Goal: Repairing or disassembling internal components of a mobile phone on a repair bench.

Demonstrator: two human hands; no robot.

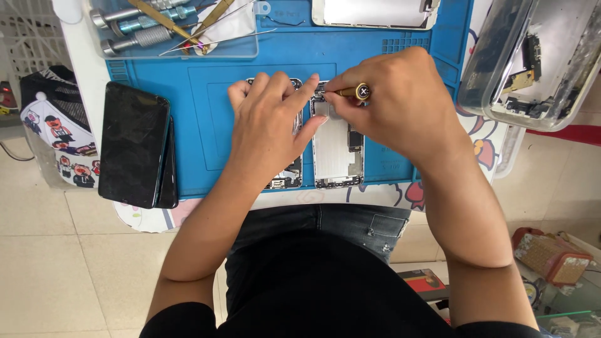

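Brass-tipped screwdriver [350, 92], pinched in the right hand [394, 103], meets the top end of the opened phone [337, 147] – long axis toward the person – while the left hand [269, 122] presses flat beside it.

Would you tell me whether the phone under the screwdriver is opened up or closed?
Opened: the phone shows bare metal housing and internal parts.

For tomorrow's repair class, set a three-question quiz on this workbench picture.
1. True or false: the right hand holds a screwdriver.
2. What lies under the left hand: A) an opened phone B) a book?
3. What colour is the mat?

Key: 1 true; 2 A; 3 blue.
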